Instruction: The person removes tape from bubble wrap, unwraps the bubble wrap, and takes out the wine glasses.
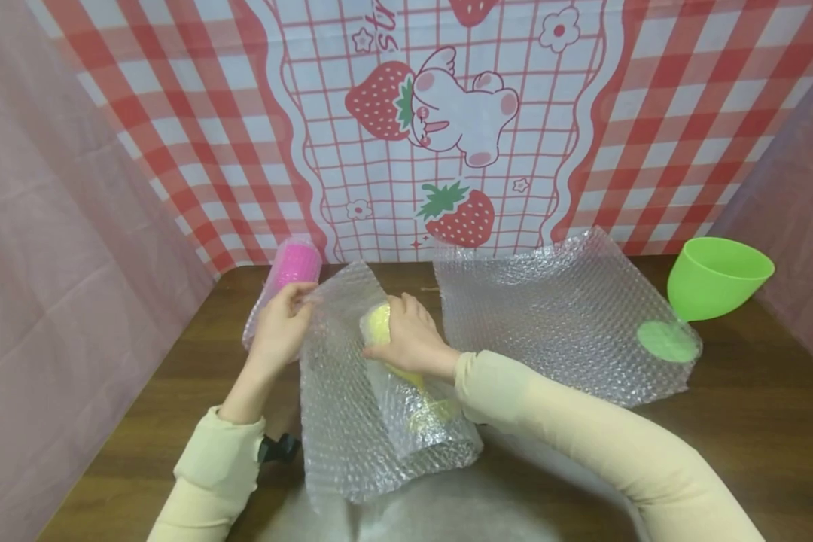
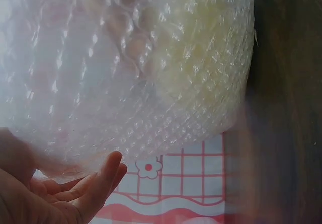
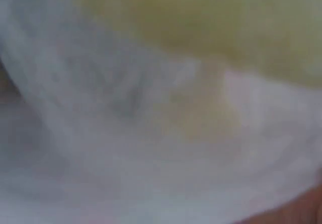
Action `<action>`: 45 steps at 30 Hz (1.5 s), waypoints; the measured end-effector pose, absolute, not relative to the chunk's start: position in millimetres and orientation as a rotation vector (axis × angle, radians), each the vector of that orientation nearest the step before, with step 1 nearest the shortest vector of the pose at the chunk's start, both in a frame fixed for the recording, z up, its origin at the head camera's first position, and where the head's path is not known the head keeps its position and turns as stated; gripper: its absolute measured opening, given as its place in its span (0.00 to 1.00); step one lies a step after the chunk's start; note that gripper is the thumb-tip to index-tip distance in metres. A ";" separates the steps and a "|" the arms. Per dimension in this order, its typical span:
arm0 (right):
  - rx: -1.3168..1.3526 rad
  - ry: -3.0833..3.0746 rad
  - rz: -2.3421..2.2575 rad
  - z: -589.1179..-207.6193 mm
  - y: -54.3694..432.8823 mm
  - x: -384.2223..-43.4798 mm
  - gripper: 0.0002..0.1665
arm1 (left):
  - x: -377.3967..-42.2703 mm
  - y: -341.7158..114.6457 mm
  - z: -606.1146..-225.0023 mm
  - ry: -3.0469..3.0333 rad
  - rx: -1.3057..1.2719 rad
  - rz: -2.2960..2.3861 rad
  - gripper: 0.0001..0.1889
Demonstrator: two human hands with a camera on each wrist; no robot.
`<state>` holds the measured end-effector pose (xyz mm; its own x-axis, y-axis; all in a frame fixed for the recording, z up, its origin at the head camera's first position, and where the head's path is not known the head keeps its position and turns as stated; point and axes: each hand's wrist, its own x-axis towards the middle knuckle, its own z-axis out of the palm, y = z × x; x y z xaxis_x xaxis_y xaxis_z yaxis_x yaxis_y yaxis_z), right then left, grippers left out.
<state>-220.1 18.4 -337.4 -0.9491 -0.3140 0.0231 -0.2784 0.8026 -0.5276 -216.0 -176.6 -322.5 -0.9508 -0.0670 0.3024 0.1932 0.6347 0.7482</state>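
Note:
A yellow goblet [image 1: 379, 325], partly hidden, lies in a folded sheet of bubble wrap [image 1: 342, 421] at the middle of the table. My right hand [image 1: 416, 335] grips the wrapped goblet from above, thumb toward the left. At the sheet's far left edge, my left hand [image 1: 284, 324] pinches the bubble wrap between thumb and fingers. The left wrist view shows this wrap [image 2: 136, 128] close up, yellow showing through it and the left fingers [image 2: 103, 183] at its edge. The right wrist view is blurred; yellow and cloudy wrap fill most of it.
A pink item [image 1: 296, 263] rolled in bubble wrap lies behind the left hand. On the right, a green goblet [image 1: 718, 282] stands with its round foot on another bubble wrap sheet [image 1: 535, 316]. A small black object [image 1: 281, 448] sits beside the left sleeve. A checked cloth [image 1: 406, 203] hangs behind the table.

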 end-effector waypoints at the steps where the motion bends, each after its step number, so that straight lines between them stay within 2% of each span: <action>1: -0.477 2.923 -0.855 -337.6 19.3 -220.2 0.53 | -215.7 -177.0 -321.5 -2.556 -0.100 -1.211 0.17; 29: -0.258 2.769 -1.281 -331.2 44.3 -235.2 0.32 | -214.9 -196.4 -312.2 -2.603 0.003 -1.165 0.21; 38: -0.198 2.690 -1.436 -332.2 49.6 -238.0 0.31 | -218.0 -202.4 -314.8 -2.615 0.027 -1.178 0.22; 45: -0.256 2.663 -1.465 -331.5 52.8 -236.8 0.28 | -219.8 -204.7 -318.0 -2.607 0.069 -1.184 0.22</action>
